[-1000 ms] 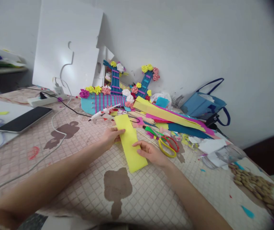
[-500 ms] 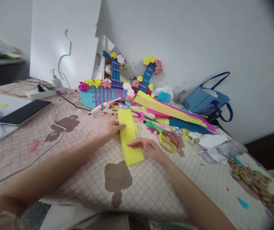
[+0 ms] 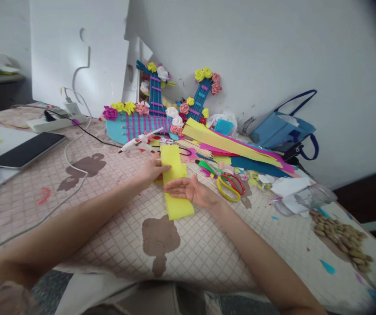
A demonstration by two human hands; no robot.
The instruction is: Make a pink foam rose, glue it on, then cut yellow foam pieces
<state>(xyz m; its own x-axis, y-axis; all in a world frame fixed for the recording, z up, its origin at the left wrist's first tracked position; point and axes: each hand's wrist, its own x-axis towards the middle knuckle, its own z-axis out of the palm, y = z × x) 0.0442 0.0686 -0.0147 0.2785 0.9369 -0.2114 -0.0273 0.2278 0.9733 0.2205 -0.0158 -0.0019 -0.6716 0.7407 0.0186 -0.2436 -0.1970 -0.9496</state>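
A yellow paper strip [image 3: 176, 209] lies lengthwise on the patterned tablecloth [image 3: 122, 245]. My left hand [image 3: 152, 169] grips its left edge near the upper half, the thumb on top and the other fingers partly hidden. Over the strip's lower middle rests my right hand [image 3: 192, 190], palm turned partly up, its fingers extended and apart. Beyond the strip is a white glue gun [image 3: 138, 143]. Scissors with red and yellow handles [image 3: 229, 187] and a green-handled tool [image 3: 205, 165] lie to the right of it.
Behind stand blue decorated guitar shapes [image 3: 138, 127] with paper flowers. Crepe sheets [image 3: 233, 144], a blue bag [image 3: 281, 131], a clear cup [image 3: 319, 197] and peanuts [image 3: 339, 236] are at the right. A phone [image 3: 26, 150], power strip [image 3: 54, 122] and white cable [image 3: 66, 199] are at the left.
My right hand has shifted left across the strip and rolled so that its palm shows more. My left hand keeps its hold. The whole view has shifted slightly.
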